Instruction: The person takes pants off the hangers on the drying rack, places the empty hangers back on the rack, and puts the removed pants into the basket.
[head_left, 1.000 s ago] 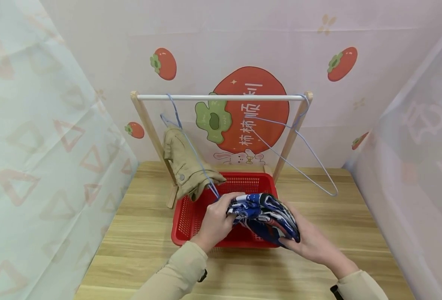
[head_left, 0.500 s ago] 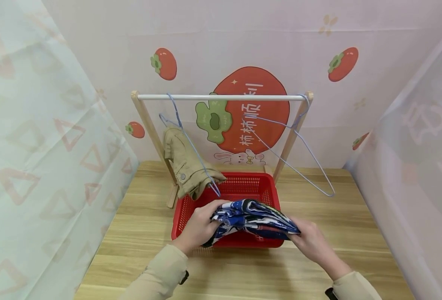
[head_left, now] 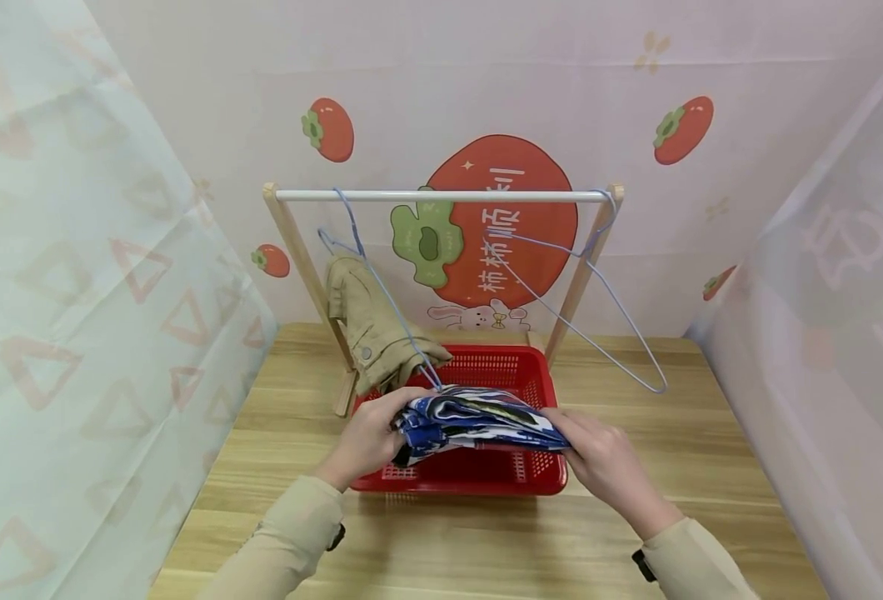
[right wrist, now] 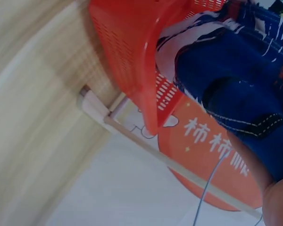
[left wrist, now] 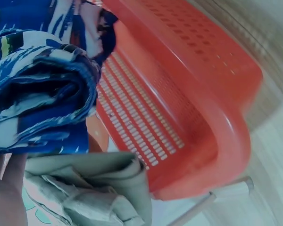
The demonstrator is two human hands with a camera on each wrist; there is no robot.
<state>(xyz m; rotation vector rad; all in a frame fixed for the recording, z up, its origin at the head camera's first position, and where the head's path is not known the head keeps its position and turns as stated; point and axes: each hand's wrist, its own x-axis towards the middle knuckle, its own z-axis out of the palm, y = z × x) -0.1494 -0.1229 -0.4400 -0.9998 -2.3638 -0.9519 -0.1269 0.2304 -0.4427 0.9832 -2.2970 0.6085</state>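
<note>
We see a table top (head_left: 674, 433) that looks like light wood with long stripes. Behind it, we see a pale pink wall (head_left: 441, 75) with a big, round red fruit (head_left: 539, 218) on it. The fruit has a green leaf (head_left: 429, 246) on its left and white writing down its middle. Under it, we spot a bunny (head_left: 479, 317) with a yellow bow. We find small red fruits (head_left: 336, 131) on both sides. On our left, a pale wall (head_left: 112, 292) has red triangles. On our right, another wall (head_left: 846, 333) has faint pink shapes.
</note>
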